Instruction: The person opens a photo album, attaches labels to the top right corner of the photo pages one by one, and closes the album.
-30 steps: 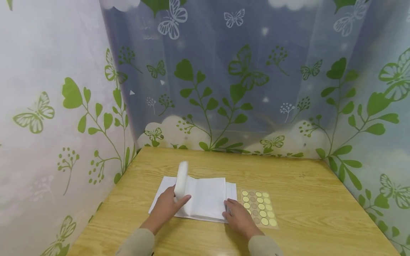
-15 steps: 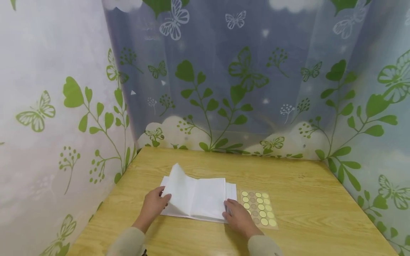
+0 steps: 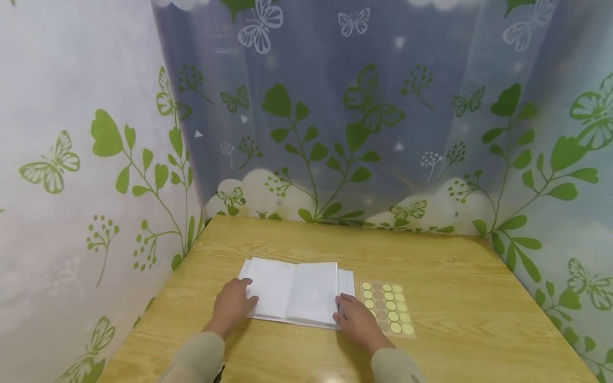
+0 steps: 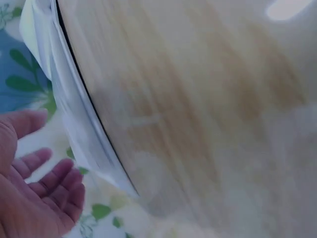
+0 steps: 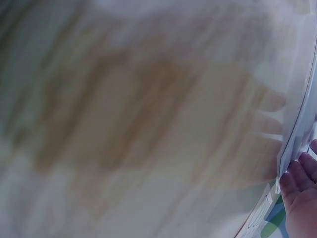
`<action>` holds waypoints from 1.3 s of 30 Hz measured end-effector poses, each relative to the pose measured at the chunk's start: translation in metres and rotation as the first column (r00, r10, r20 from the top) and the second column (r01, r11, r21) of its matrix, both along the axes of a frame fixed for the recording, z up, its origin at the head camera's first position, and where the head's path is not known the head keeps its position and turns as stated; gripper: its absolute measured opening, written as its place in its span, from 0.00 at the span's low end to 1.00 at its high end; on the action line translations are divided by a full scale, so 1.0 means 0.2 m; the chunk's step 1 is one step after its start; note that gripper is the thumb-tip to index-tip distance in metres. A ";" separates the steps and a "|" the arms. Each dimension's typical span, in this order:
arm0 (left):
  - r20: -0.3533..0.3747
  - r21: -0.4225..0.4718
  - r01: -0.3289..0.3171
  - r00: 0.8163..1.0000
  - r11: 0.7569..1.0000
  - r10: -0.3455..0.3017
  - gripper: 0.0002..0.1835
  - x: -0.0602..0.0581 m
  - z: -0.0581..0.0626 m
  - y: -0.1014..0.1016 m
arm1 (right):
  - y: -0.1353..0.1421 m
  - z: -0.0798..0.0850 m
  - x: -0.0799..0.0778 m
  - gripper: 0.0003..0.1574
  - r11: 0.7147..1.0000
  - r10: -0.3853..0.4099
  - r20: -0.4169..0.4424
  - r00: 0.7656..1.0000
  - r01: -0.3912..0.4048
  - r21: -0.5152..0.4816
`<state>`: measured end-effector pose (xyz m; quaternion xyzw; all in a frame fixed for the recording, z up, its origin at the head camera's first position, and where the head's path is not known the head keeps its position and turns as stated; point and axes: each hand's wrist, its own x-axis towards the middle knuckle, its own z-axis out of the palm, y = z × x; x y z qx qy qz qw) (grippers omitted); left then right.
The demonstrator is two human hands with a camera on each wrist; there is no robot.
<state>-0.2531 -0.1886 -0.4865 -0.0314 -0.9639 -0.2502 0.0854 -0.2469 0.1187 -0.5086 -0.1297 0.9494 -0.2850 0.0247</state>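
A white book [image 3: 313, 292] with blank pages lies spread flat on the wooden table, its pages down on both sides. My left hand [image 3: 233, 303] is at its left edge, thumb toward the page. In the left wrist view, the left hand [image 4: 42, 183] has loosely bent fingers beside the book's white edge [image 4: 81, 119], with nothing gripped. My right hand [image 3: 358, 322] rests at the book's right edge. In the right wrist view, the right hand [image 5: 302, 198] shows nearly straight fingers against that edge, partly cut off by the frame.
A clear sheet of round yellow stickers [image 3: 391, 306] lies right of the book, partly behind the right hand. The wooden table [image 3: 445, 287] meets a patterned curtain [image 3: 325, 133] at the back, with similar cloth at both sides.
The raised pages at the left have come down flat. My left hand has moved left from them to the book's left edge. The right hand has stayed at the right edge.
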 end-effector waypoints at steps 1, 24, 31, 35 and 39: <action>-0.015 -0.004 0.027 1.000 1.000 -0.027 0.22 -0.01 0.00 0.03 | 0.00 0.00 0.00 0.28 1.000 -0.001 0.001 1.000 0.001 -0.004; -0.042 -0.274 0.406 0.901 0.872 -0.433 0.31 -0.03 -0.08 0.52 | 0.03 0.00 0.01 0.24 0.998 0.046 -0.057 0.997 -0.049 -0.043; -0.035 -0.279 0.410 0.899 0.868 -0.436 0.31 -0.03 -0.08 0.51 | 0.03 0.01 0.01 0.24 0.998 0.040 -0.048 0.998 -0.042 -0.043; -0.046 -0.294 0.415 0.894 0.861 -0.447 0.31 -0.04 -0.08 0.50 | 0.03 0.01 0.01 0.24 0.999 0.036 -0.036 0.999 -0.037 -0.034; -0.064 -0.296 0.425 0.885 0.855 -0.462 0.27 -0.04 -0.09 0.49 | 0.03 0.01 0.01 0.24 0.999 0.032 -0.038 0.999 -0.033 -0.029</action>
